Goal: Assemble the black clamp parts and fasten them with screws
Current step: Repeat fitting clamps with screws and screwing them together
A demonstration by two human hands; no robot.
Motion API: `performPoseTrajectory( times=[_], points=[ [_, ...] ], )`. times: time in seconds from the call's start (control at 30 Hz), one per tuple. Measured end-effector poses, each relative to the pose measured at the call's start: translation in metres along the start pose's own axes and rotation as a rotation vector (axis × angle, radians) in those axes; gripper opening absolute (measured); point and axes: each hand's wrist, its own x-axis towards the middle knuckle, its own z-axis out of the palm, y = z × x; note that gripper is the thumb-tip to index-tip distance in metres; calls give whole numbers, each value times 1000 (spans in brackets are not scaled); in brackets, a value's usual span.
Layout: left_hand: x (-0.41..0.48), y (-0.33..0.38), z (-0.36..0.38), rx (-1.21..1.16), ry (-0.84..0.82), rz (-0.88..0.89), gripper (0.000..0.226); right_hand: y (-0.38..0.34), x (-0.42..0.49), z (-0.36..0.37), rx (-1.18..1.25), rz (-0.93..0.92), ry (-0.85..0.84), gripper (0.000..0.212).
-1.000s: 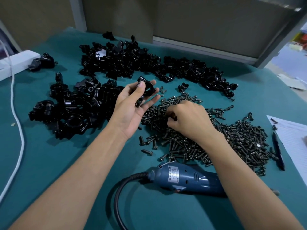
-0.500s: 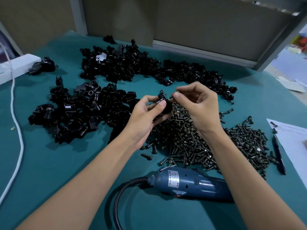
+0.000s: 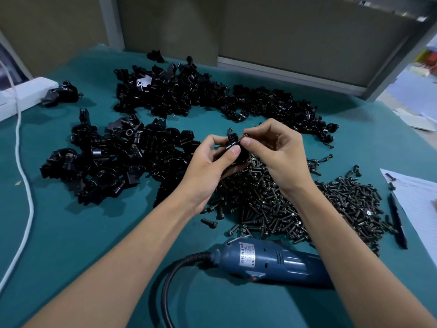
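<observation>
So right now both hands are up over the screw pile [image 3: 295, 204], meeting just above its far-left edge. The left hand [image 3: 208, 162] has its thumb and fingers closed round a clamp [image 3: 233, 144], thumb pressed across the front of it, with the part's top poking out above the fingertips. The right hand [image 3: 276, 147] is pinched shut on a single screw [image 3: 243, 137], thumb and forefinger tight together, the other fingers loosely curled.

The bit that matters: the screw sits immediately right of the clamp's upper end, touching it or as good as. Its long axis looks like it runs roughly sideways, pointing left into the clamp, though it's tiny and mostly hidden by fingertips, so I can't swear to the angle or whether the tip is already in a hole. My guess is it's being started by hand, so the right hand has to push and twist leftward while the left just holds the part steady.

The driver [image 3: 272, 261] lies on the surface on the near side of the screw pile, partly under the right forearm, so the right hand is the closer one to grab it. Loose clamp parts [image 3: 123, 157] are heaped left of the pile, and more [image 3: 212, 98] beyond it.
</observation>
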Motion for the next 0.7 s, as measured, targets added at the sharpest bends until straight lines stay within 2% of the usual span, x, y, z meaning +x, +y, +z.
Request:
performPoseTrajectory(
  times=[0.23,0.37,0.43,0.47,0.6,0.63,0.7],
  points=[
    [-2,2,-4,156,-16,33,8,1,-3,-2,-99,-12,12,13],
    [1,3,-4,-4,32,27,6,-4,-5,-5,-260,-40,14,20],
    [3,6,-5,-82,61,35,7,-12,-7,-12,-393,-57,8,15],
    [4,7,-7,-102,76,42,8,-18,-9,-16,-492,-40,-61,10],
    [5,10,-9,-139,110,44,10,-27,-34,-10,-910,224,-526,7],
    [5,10,-9,-141,107,43,8,-26,-42,-6,-990,242,-569,5],
    [4,10,-9,-142,98,42,7,-24,-55,2,-1112,233,-557,13]
  ],
)
